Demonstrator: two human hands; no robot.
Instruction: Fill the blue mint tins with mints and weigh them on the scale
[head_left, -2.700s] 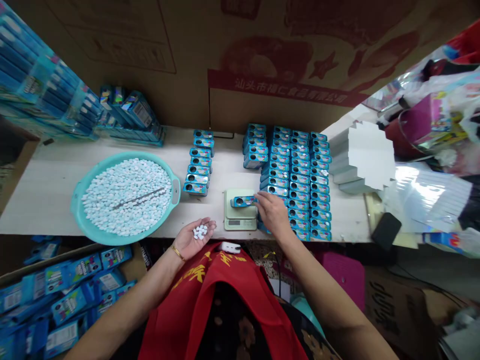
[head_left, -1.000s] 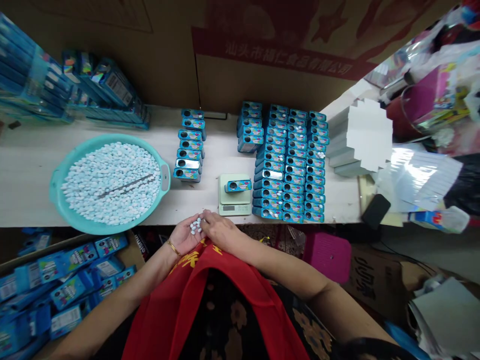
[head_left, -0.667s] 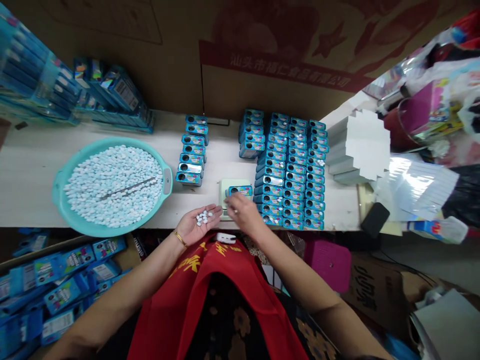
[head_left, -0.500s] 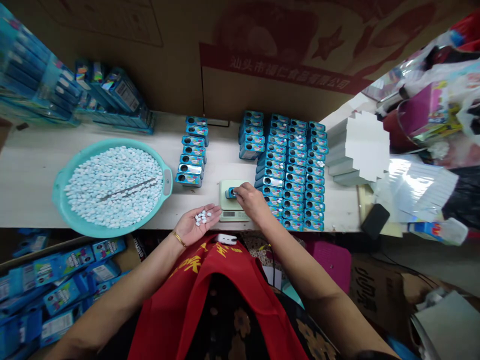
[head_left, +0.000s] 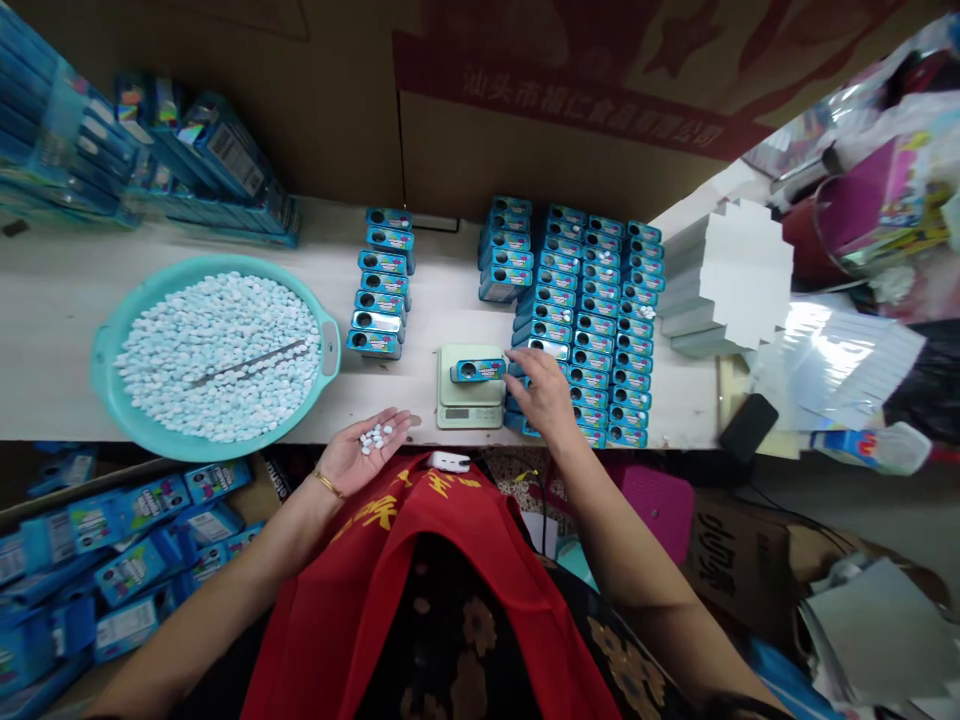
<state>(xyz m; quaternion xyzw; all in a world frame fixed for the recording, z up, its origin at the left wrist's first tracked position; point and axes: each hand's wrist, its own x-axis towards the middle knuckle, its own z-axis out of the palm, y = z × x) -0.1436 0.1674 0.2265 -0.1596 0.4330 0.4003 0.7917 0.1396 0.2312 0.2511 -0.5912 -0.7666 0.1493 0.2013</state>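
Observation:
My left hand (head_left: 361,446) lies palm up in front of the table edge, fingers stretched out, with a small heap of white candies (head_left: 376,437) resting in the palm. A blue candy tin (head_left: 478,370) with a dark round hole in its top rests on the pale kitchen scale (head_left: 470,415). Just right of the tin is my right hand (head_left: 544,395), its thumb and fingers apart and holding nothing. Whether a fingertip touches the tin's end, I cannot tell. Rows of similar blue tins (head_left: 595,345) stand right behind that hand, a few with loose candies on top.
At left, a turquoise basin (head_left: 105,385) holds many white candies and a long thin strip (head_left: 247,364). A shorter tin row (head_left: 375,344) stands beside it. Blue packages fill a box (head_left: 127,575) below the table. White card stacks (head_left: 746,280) and a black phone (head_left: 750,435) lie at right.
My right hand has moved right, off the tin's hole, and its fingers have opened. More of the tin on the scale now shows. My left hand has drawn back left with the candies.

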